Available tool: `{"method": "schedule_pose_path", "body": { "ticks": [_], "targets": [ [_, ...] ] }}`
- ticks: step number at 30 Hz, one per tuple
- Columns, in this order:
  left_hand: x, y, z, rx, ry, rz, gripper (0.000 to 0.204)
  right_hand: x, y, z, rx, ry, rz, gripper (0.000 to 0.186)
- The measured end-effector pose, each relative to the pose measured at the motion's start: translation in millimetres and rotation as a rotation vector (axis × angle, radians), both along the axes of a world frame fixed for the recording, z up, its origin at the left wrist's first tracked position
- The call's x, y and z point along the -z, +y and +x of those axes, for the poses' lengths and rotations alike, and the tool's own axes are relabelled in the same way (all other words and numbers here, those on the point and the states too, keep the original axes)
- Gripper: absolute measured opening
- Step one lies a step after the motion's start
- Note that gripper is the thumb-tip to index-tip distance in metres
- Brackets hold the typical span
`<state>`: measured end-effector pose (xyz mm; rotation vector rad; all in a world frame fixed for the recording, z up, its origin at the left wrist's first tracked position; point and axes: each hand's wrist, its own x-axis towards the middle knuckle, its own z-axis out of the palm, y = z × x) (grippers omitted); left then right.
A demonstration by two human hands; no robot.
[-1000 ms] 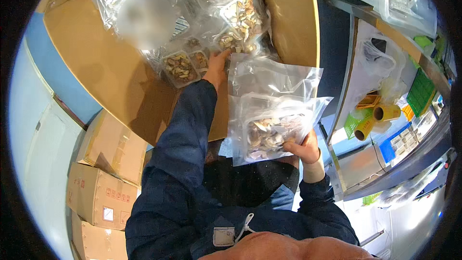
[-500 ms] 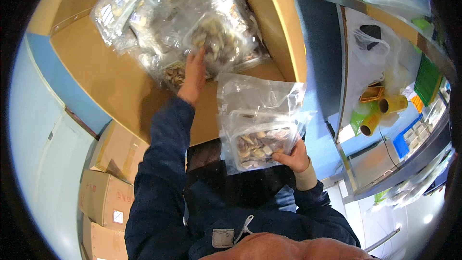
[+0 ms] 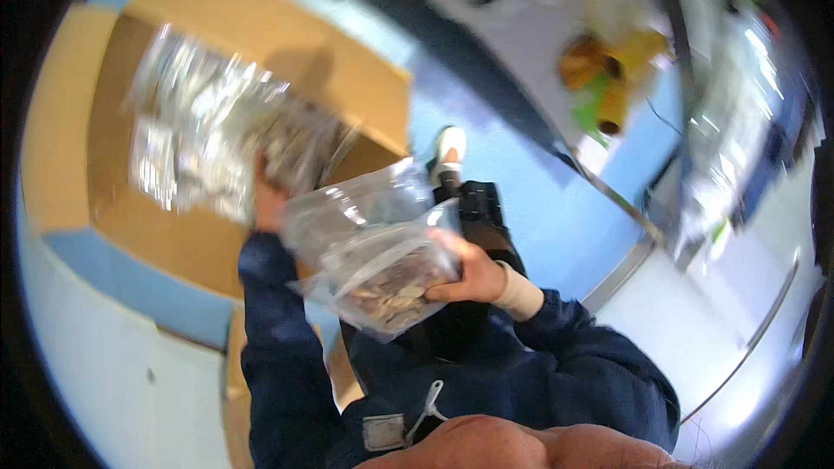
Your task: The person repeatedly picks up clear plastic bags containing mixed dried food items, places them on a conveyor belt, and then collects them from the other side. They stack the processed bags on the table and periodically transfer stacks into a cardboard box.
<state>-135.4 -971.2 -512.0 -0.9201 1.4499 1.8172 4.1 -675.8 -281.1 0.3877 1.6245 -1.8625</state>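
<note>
My right hand (image 3: 473, 271) grips the edge of a clear plastic bag (image 3: 382, 282), thumb on top. Inside the bag lies a white-rimmed tray of small brown and cream pieces, too smeared to name. The bag's loose end reaches left toward my left wrist. My left hand (image 3: 268, 201) is down in the open cardboard box (image 3: 165, 243), against a clear-wrapped pack of similar pieces (image 3: 291, 143). Motion blurs its fingers, and the held bag hides part of that hand. Several shiny clear packs (image 3: 195, 113) fill the middle of the box.
More cardboard boxes (image 3: 236, 356) stand by my left arm. Beyond the big box is blue floor, where a white shoe (image 3: 450, 146) shows. To the right, a table bears yellow rolls (image 3: 613, 104) and a green item. Clear plastic (image 3: 717, 143) lies on a surface farther right.
The view has swung, so the box sits farther left and more floor shows. The bag in my right hand has come nearer my left wrist and tilted. My left hand stays among the packs.
</note>
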Motion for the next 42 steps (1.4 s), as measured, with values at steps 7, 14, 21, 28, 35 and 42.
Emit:
{"method": "schedule_pose_path", "body": {
  "ticks": [7, 14, 21, 28, 35, 42],
  "targets": [
    [-220, 17, 32, -0.216, 0.113, 0.232, 0.052, -172, 113, 20, 0.254, 0.205, -0.043, 0.080],
    [-358, 128, 34, 0.051, -0.003, 0.463, 0.067, -311, 260, 162, 1.072, 0.212, 0.153, 0.077],
    [-399, 263, 54, 0.562, -0.198, 0.985, 0.060, -246, 420, 263, 1.315, 0.146, 0.143, 0.059],
    [-430, 369, 83, 1.046, -0.059, 0.665, 0.072, -169, 471, 208, 1.179, 0.187, 0.460, 0.087],
    [-490, 511, 143, 1.137, -0.108, 0.805, 0.061, -258, 420, 246, 1.267, 0.359, 0.445, 0.094],
    [-476, 614, 243, 1.338, -0.063, 0.846, 0.067, -281, 384, 317, 1.285, 0.250, 0.321, 0.095]
  ]
}}
